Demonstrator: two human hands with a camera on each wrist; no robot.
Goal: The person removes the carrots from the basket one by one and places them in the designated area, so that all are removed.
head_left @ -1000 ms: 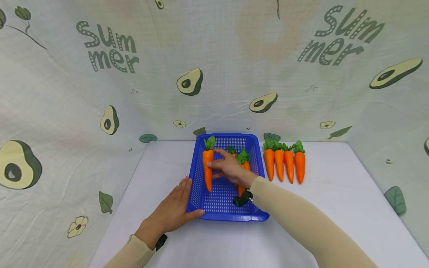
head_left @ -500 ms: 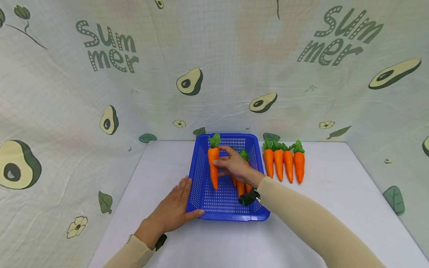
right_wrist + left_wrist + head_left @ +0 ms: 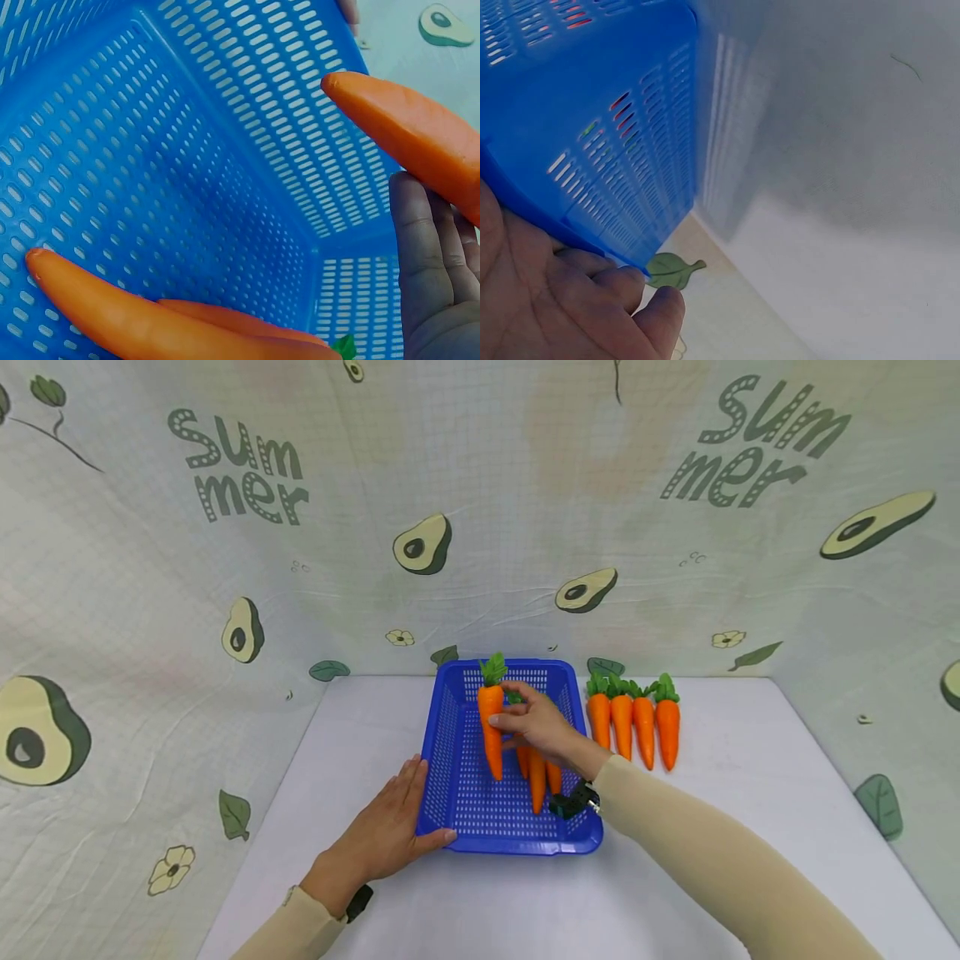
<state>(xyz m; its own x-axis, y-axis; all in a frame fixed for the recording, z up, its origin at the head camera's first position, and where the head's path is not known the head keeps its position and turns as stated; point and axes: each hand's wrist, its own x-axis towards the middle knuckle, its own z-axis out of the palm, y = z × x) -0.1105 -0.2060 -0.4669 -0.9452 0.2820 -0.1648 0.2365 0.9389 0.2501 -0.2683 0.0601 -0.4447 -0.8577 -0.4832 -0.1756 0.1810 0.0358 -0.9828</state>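
Observation:
A blue plastic basket (image 3: pixel 442 768) with slotted walls stands on the table. My left hand (image 3: pixel 386 822) rests against its left front rim with straight fingers; the left wrist view shows the fingers (image 3: pixel 615 289) at that rim. Over the basket, my right hand (image 3: pixel 536 720) pinches an orange carrot (image 3: pixel 491 735) with green leaves, its tip pointing down. In the right wrist view the held carrot (image 3: pixel 412 131) is raised above the basket floor, fingers along its side. More carrots (image 3: pixel 537 781) lie in the basket's right part, partly hidden under the right hand.
Right of the basket, several carrots (image 3: pixel 645 731) lie in a row on the white table (image 3: pixel 750 802), leaves toward the back. A printed cloth (image 3: pixel 495 527) hangs behind the table and along both sides.
My right hand has moved to the right and slightly back with the carrot, from the basket's left side toward its middle. The left hand has stayed at the rim.

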